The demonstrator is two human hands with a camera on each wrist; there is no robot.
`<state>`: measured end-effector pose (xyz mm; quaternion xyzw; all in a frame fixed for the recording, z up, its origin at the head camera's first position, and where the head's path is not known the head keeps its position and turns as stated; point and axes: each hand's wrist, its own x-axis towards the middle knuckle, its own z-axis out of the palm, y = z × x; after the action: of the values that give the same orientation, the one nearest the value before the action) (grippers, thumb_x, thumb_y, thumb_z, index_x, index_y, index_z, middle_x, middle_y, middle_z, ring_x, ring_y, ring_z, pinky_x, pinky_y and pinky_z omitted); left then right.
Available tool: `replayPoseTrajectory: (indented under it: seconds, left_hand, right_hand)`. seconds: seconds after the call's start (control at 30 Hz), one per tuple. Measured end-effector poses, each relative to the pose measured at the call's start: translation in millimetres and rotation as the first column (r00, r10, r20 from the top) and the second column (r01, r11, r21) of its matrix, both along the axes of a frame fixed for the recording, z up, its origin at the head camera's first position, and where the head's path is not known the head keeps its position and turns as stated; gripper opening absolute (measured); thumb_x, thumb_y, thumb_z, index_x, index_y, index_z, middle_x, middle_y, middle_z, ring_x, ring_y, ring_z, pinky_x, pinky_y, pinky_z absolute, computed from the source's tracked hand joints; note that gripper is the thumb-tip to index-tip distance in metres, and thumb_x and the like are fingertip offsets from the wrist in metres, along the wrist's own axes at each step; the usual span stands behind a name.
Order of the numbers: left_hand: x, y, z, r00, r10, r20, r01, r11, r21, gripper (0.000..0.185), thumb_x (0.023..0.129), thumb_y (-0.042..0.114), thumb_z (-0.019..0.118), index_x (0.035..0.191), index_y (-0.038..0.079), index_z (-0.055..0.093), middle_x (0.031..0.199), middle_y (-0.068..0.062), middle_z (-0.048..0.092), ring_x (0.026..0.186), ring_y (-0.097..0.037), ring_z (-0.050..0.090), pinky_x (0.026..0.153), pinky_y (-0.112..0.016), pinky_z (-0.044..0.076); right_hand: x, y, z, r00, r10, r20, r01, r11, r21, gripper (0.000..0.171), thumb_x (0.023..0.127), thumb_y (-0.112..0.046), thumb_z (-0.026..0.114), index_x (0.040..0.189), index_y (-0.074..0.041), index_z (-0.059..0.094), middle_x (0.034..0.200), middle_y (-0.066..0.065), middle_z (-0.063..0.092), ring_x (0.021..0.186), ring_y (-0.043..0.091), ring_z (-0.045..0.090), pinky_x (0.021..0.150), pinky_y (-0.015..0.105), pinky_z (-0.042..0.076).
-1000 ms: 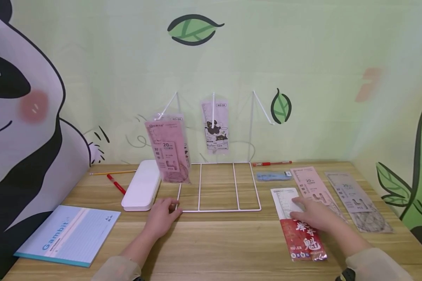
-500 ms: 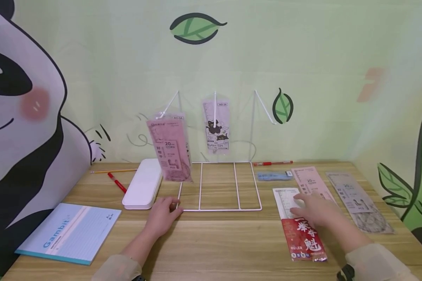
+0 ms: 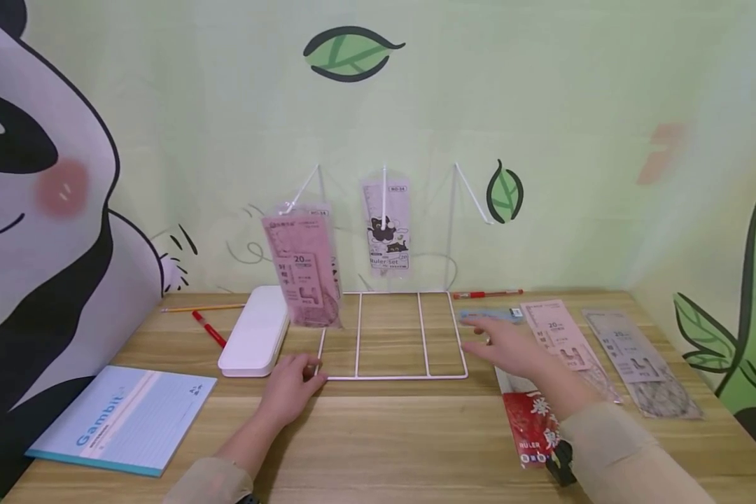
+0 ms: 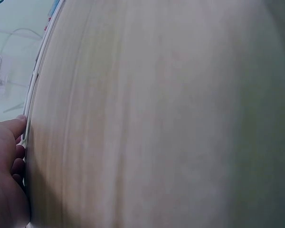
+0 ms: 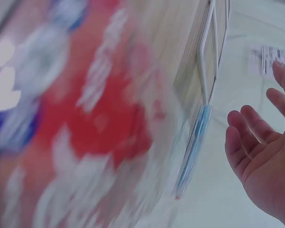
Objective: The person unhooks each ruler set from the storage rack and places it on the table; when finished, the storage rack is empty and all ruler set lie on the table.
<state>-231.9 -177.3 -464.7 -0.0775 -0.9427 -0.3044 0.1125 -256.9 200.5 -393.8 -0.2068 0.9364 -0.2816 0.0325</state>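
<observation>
My left hand (image 3: 290, 388) sits at the front-left corner of a white wire rack (image 3: 390, 376), fingers curled at the wire; in the left wrist view the fingertips (image 4: 16, 130) touch the wire. My right hand (image 3: 510, 346) hovers open, palm down, its fingers reaching over a blue ruler pack (image 3: 505, 313) behind the rack's right side. The right wrist view shows the spread fingers (image 5: 261, 156) holding nothing, next to the blue pack (image 5: 194, 142). A red-and-white ruler pack (image 3: 532, 427) lies under my right forearm.
A pink ruler pack (image 3: 302, 273) and a cat-print pack (image 3: 387, 227) hang on the rack's hooks. A pink pack (image 3: 557, 336) and a grey pack (image 3: 636, 360) lie at the right. At the left lie a white pencil case (image 3: 255, 332), a red pen (image 3: 208, 329) and a blue notebook (image 3: 122, 416).
My right hand has lifted off the red-and-white ruler pack and moved left and away, toward the blue pack. The left hand has stayed at the rack's corner.
</observation>
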Motion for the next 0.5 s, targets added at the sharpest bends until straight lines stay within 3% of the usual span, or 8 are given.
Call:
replayPoseTrajectory:
  seconds: [0.2,0.5]
  left_hand:
    - [1.2,-1,0.0,1.000,0.002,0.002,-0.002,1.000,-0.005,0.025,0.084,0.020,0.070,0.103,0.007,0.064,0.090,-0.006,0.057,0.090,-0.025,0.053,0.080,-0.042,0.042]
    - [3.1,1,2.2,1.000,-0.001,0.008,0.001,1.000,0.003,0.024,0.084,0.019,0.070,0.103,0.006,0.064,0.089,-0.006,0.058,0.090,-0.025,0.053,0.081,-0.042,0.042]
  right_hand:
    - [-12.0,-33,2.1,0.998,0.054,-0.010,-0.054,0.999,-0.003,0.055,0.092,-0.032,0.059,0.139,-0.008,0.044,0.131,0.022,0.049,0.111,0.040,0.053,0.090,0.051,0.043]
    - [-40.0,-56,11.2,0.992,-0.009,-0.128,0.009,1.000,0.001,0.053,0.090,-0.029,0.061,0.135,-0.005,0.047,0.135,0.028,0.041,0.125,0.044,0.037,0.099,0.056,0.032]
